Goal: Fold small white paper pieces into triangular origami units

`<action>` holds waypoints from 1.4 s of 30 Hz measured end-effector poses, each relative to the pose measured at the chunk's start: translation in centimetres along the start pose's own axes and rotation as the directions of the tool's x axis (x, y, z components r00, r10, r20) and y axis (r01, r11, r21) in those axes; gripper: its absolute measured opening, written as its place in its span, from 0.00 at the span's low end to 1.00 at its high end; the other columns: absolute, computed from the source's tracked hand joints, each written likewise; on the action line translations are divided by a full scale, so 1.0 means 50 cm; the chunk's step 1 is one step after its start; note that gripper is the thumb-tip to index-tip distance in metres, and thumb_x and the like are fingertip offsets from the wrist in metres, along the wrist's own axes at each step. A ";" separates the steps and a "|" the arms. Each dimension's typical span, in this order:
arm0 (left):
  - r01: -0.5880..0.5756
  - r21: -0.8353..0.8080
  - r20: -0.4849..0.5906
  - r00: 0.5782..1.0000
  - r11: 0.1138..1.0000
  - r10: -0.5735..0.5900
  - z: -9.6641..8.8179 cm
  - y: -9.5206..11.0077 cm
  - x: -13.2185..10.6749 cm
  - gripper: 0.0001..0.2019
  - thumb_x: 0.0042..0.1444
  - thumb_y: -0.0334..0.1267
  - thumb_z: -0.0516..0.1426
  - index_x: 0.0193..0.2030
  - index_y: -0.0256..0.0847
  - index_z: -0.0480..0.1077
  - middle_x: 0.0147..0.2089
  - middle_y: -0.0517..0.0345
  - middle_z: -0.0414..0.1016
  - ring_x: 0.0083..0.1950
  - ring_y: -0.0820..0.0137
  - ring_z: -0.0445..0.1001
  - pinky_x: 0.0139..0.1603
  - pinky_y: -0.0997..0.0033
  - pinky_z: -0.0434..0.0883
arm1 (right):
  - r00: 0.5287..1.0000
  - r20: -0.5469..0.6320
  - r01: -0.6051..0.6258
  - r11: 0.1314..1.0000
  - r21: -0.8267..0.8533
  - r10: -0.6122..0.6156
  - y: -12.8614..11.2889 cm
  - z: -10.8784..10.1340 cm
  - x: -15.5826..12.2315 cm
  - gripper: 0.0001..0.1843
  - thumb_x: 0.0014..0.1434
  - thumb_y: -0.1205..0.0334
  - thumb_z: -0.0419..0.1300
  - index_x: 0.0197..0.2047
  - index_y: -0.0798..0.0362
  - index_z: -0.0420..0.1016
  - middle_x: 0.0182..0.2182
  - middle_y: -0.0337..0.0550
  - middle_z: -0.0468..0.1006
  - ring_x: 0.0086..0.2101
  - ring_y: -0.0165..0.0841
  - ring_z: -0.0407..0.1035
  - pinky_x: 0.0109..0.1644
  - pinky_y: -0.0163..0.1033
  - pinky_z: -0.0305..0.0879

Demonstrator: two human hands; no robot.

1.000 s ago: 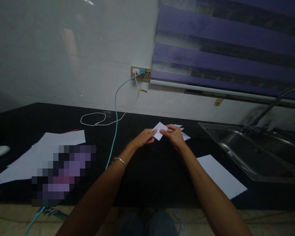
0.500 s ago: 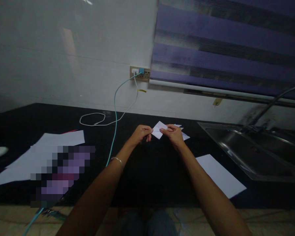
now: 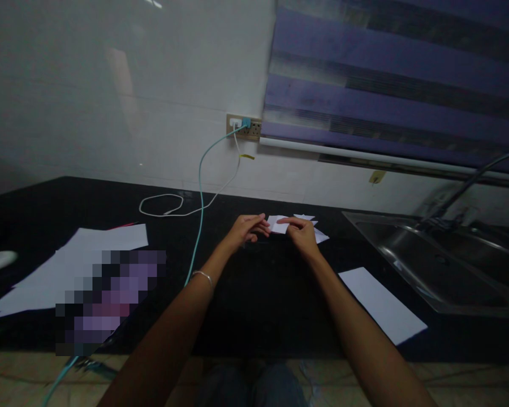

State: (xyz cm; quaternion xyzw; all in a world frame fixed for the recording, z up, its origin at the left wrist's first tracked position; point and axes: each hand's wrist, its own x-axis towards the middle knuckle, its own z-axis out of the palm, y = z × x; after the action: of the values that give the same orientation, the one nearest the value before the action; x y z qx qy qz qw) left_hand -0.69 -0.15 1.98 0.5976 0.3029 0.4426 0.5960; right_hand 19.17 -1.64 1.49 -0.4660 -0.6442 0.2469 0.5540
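A small folded piece of white paper (image 3: 276,224) is pinched between the thumb and fingers of my right hand (image 3: 302,233), above the dark countertop. My left hand (image 3: 248,228) is just left of the paper, its fingers apart and stretched toward the paper's left edge; whether a fingertip touches it I cannot tell. Behind my right hand lie several pointed folded white papers (image 3: 320,234), partly covered by the hand. A flat white sheet (image 3: 382,304) rests to the right of my right forearm.
Larger white sheets (image 3: 42,282) lie at the left beside a blurred-out purple item (image 3: 110,308). A teal cable (image 3: 200,226) and a white cable (image 3: 186,215) run to the wall socket (image 3: 254,129). A steel sink (image 3: 411,260) with a faucet is at the right.
My left hand has let go of the small paper and its fingers have spread. The paper has turned from a diamond to a roughly square-on position in my right hand.
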 end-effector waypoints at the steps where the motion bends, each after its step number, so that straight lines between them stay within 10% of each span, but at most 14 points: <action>1: -0.001 -0.016 -0.024 1.000 1.000 0.000 0.001 -0.002 0.000 0.20 0.55 0.53 0.58 0.35 0.34 0.72 0.31 0.49 0.77 0.28 0.72 0.76 0.19 0.80 0.59 | 1.000 0.004 0.019 1.000 0.001 -0.019 -0.003 0.000 -0.002 0.17 0.47 0.71 0.54 0.35 0.53 0.83 0.24 0.39 0.76 0.22 0.28 0.62 0.26 0.34 0.55; 5: 0.076 -0.065 -0.117 0.990 0.995 -0.083 0.002 -0.011 0.001 0.21 0.53 0.56 0.59 0.35 0.37 0.68 0.27 0.58 0.73 0.23 0.76 0.71 0.19 0.81 0.59 | 0.988 0.001 0.155 0.988 -0.005 -0.155 -0.010 0.003 -0.008 0.18 0.49 0.71 0.52 0.36 0.52 0.82 0.25 0.39 0.73 0.24 0.29 0.62 0.27 0.35 0.57; 9: 0.207 -0.114 0.140 0.972 0.972 -0.190 0.005 -0.017 -0.002 0.24 0.56 0.57 0.56 0.44 0.35 0.69 0.33 0.49 0.76 0.29 0.71 0.76 0.20 0.79 0.62 | 0.974 -0.020 0.228 0.973 0.022 -0.228 -0.006 0.006 -0.006 0.16 0.51 0.69 0.54 0.37 0.49 0.82 0.32 0.41 0.76 0.32 0.33 0.69 0.36 0.38 0.64; 18: -0.032 0.111 0.154 0.988 0.993 0.014 0.004 -0.012 -0.003 0.18 0.56 0.45 0.60 0.42 0.29 0.71 0.31 0.46 0.78 0.27 0.71 0.77 0.21 0.79 0.60 | 0.996 0.085 0.010 0.978 0.206 -0.028 -0.010 0.003 -0.003 0.15 0.57 0.61 0.53 0.43 0.48 0.79 0.48 0.44 0.77 0.47 0.41 0.71 0.44 0.44 0.69; 25: -0.021 0.221 0.199 0.980 0.975 -0.024 0.017 -0.012 -0.010 0.19 0.54 0.49 0.61 0.34 0.30 0.72 0.25 0.51 0.76 0.22 0.75 0.72 0.20 0.81 0.59 | 0.952 0.177 0.258 0.966 -0.035 -0.248 -0.019 0.015 -0.015 0.16 0.55 0.59 0.63 0.48 0.51 0.77 0.44 0.48 0.78 0.44 0.38 0.71 0.51 0.45 0.67; 42: 0.053 -0.103 0.211 0.977 0.993 -0.030 -0.009 -0.006 -0.009 0.12 0.51 0.37 0.60 0.39 0.29 0.76 0.34 0.42 0.79 0.30 0.68 0.78 0.23 0.78 0.60 | 0.885 0.138 0.463 0.873 -0.152 -0.445 -0.036 0.007 -0.024 0.13 0.55 0.71 0.59 0.37 0.45 0.82 0.40 0.43 0.78 0.42 0.36 0.71 0.47 0.45 0.68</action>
State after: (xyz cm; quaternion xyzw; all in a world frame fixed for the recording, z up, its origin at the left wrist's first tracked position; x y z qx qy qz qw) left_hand -1.23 -0.32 1.54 0.6011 0.2266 0.3803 0.6654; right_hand 18.18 -3.45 2.32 -0.3371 -0.7818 0.0732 0.5194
